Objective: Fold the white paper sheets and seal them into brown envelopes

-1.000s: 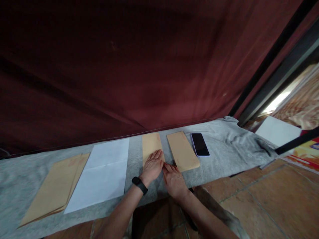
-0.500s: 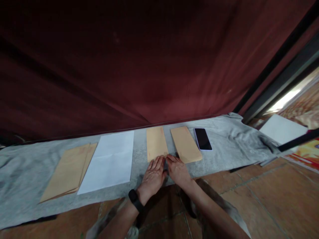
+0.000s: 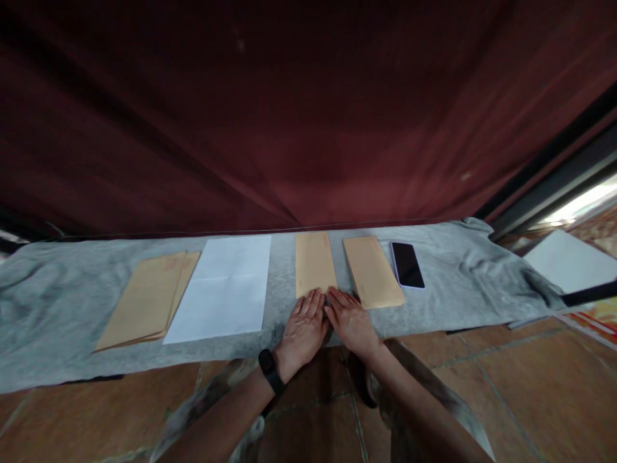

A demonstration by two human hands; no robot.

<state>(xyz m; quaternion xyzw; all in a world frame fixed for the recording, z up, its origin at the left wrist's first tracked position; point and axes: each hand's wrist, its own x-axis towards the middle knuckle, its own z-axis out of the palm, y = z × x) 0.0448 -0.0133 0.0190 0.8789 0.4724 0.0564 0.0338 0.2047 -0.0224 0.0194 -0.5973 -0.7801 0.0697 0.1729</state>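
Two hands lie flat with fingers stretched out: the left hand [image 3: 304, 325] and right hand [image 3: 353, 325] nearly meet at the near edge of the middle brown envelope [image 3: 315, 263], gripping nothing that shows. Fingertips along that short edge probably hold the paper square. The envelope points lengthwise away from the person on the cloth-covered bench [image 3: 448, 276], likely central so both hands reach it evenly. Near its right lies a brown envelope stack [image 3: 373, 273], then a phone [image 3: 408, 265]; leftward, past a strip of grey cloth [image 3: 282, 276], a creased white sheet [image 3: 224, 286] sits just beside larger brown envelopes [image 3: 142, 299]. Forward room is short: a red curtain [image 3: 308, 141] hangs along the far edge. Both wrists overhang the near edge; wider cloth stretches lie beyond the phone.
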